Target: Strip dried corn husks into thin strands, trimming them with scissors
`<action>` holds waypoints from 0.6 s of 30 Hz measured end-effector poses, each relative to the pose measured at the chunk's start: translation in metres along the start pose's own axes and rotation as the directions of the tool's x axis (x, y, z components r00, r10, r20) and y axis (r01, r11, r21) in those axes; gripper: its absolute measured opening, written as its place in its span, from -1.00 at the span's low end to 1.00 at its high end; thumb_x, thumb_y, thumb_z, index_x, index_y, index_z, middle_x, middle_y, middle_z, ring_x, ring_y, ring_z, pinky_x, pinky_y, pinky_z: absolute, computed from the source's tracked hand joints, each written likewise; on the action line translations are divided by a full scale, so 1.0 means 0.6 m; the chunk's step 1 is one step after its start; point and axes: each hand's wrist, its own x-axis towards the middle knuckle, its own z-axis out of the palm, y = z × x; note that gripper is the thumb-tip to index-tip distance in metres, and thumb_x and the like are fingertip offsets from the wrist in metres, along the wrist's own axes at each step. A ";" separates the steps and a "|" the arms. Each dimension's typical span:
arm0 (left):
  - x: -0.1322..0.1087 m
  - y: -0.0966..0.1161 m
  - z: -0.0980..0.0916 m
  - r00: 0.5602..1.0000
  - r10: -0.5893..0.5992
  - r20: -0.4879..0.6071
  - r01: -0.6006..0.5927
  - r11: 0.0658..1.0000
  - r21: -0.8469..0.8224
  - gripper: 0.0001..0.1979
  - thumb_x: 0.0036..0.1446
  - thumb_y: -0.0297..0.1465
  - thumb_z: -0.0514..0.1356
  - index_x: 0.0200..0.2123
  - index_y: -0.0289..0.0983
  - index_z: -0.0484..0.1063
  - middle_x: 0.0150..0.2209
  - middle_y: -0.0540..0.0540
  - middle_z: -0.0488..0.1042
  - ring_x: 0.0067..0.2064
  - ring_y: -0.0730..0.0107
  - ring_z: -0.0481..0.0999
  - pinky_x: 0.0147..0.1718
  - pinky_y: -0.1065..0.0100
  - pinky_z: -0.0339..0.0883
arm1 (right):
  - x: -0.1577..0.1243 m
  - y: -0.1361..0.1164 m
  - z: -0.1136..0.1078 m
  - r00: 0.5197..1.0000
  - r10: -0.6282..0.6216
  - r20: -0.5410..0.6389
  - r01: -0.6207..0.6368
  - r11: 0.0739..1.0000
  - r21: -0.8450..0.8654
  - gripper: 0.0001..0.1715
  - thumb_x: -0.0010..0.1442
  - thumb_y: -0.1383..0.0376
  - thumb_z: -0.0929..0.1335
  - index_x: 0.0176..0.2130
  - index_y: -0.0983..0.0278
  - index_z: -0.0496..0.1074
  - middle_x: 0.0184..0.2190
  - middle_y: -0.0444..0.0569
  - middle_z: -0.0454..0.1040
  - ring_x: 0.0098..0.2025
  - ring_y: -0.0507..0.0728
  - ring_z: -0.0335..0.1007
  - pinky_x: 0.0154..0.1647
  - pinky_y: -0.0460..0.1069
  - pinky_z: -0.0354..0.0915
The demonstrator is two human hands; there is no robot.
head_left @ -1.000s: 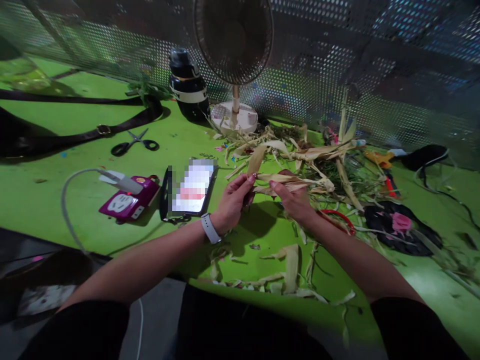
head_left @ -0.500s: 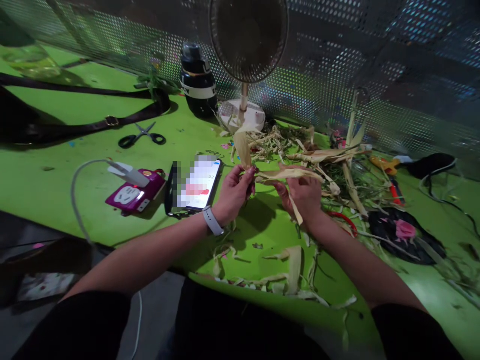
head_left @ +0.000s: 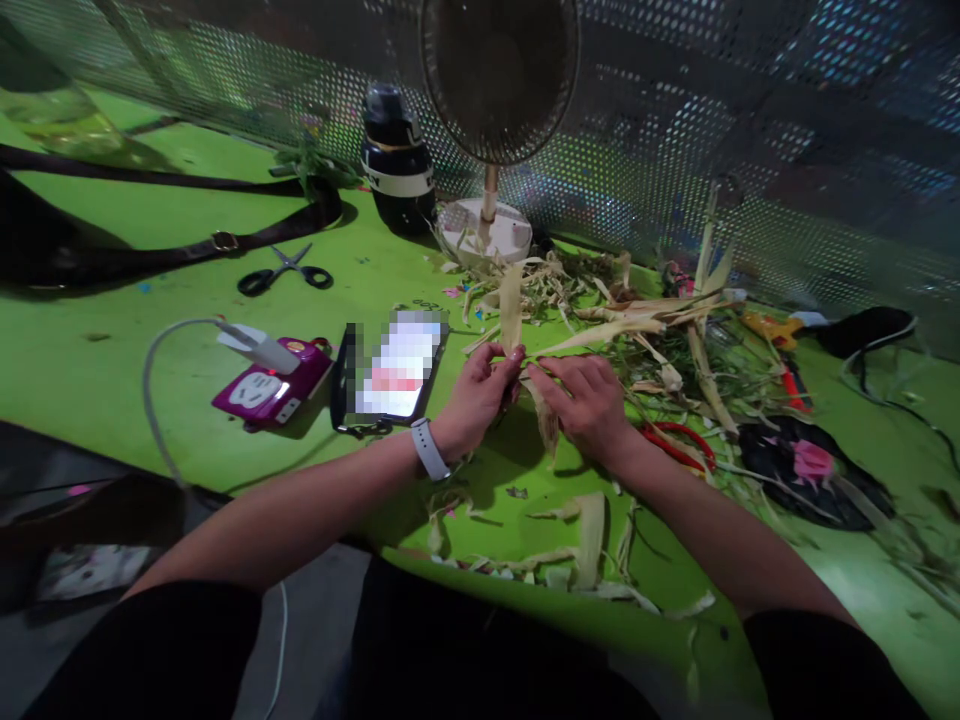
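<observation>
Pale dry corn husk (head_left: 511,305) stands up out of my left hand (head_left: 478,398), whose thumb and fingers are pinched closed on its lower end. Close beside it is my right hand (head_left: 591,405), its bent fingertips closed at the same husk bundle. One long husk strip (head_left: 600,331) sticks out to the right above my right knuckles. Another husk piece (head_left: 546,425) hangs down between the hands. The exact point where the fingertips meet is partly hidden.
Husk scraps (head_left: 555,285) lie heaped by the fan (head_left: 487,215). To the left are a phone (head_left: 401,365), a purple power adapter (head_left: 262,390) and scissors (head_left: 286,268). Red-handled pliers (head_left: 686,440) and a pink flower (head_left: 812,461) lie right. A dark bottle (head_left: 400,170) stands behind.
The husk at my left hand has turned more upright. My right hand has shifted left and its fingers now meet the bundle; a husk piece now hangs down between the hands.
</observation>
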 end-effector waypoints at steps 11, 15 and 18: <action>-0.007 -0.020 -0.001 0.940 0.308 0.149 -0.339 0.896 0.286 -0.75 0.17 -0.25 0.19 -0.42 -0.23 0.19 -0.51 0.08 0.23 -0.51 0.55 0.24 -0.54 0.49 0.16 | -0.004 -0.015 -0.003 0.983 0.176 -0.051 -0.171 0.981 0.087 -0.84 0.27 0.37 0.26 -0.19 0.28 0.42 -0.33 0.02 0.54 -0.29 0.11 0.36 -0.14 0.05 0.20; -0.009 -0.020 -0.001 0.901 0.384 0.201 -0.433 0.821 0.373 -0.82 0.25 -0.29 0.09 -0.36 -0.23 0.18 -0.48 0.07 0.26 -0.49 0.54 0.26 -0.50 0.47 0.19 | -0.011 -0.028 0.016 0.830 0.528 0.178 -0.540 0.685 0.489 -0.76 0.29 0.27 0.21 -0.20 0.24 0.44 -0.35 0.01 0.52 -0.30 0.14 0.39 -0.23 0.04 0.30; -0.011 -0.012 -0.005 0.881 0.412 0.232 -0.473 0.764 0.440 -0.87 0.26 -0.34 0.06 -0.34 -0.23 0.21 -0.47 0.06 0.27 -0.48 0.54 0.29 -0.46 0.47 0.22 | -0.013 -0.037 0.029 0.662 0.619 0.422 -0.692 0.290 0.661 -0.65 0.30 0.14 0.17 -0.15 0.22 0.44 -0.40 -0.03 0.49 -0.34 0.14 0.41 -0.27 0.07 0.38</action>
